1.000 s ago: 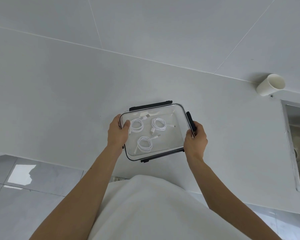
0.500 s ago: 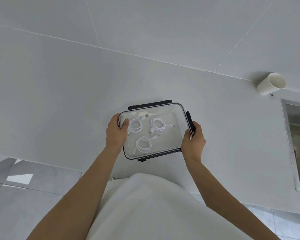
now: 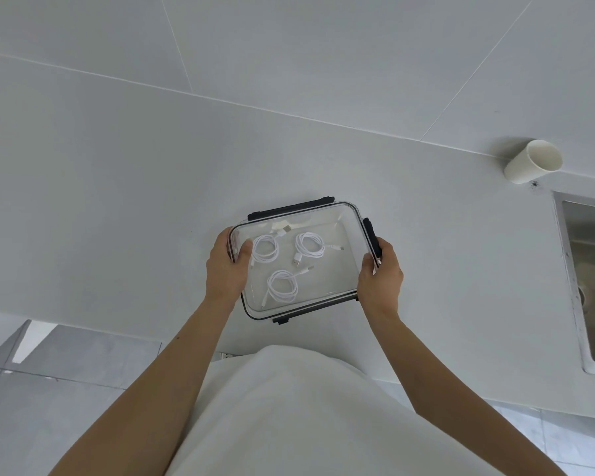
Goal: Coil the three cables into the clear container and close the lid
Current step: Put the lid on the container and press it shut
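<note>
Got my left hand (image 3: 225, 269) and right hand (image 3: 380, 274) clamped on the lidded clear container (image 3: 337, 280), three coiled white cables (image 3: 282, 286) inside.

Container (image 3: 340, 214) — clear glossy plastic; countertop (image 3: 117, 201) — matt.

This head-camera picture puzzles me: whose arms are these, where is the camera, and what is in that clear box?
No machine here: a person wears a wide-angle camera on the head, looking down at their own arms. The left hand and right hand grip the two short ends of a clear container with black latches, which sits on a white counter. Its lid appears to be on. Inside lie three coiled white cables, each separate. Farther right, a white cup lies tipped on its side, and a metal sink shows at the edge.
</note>
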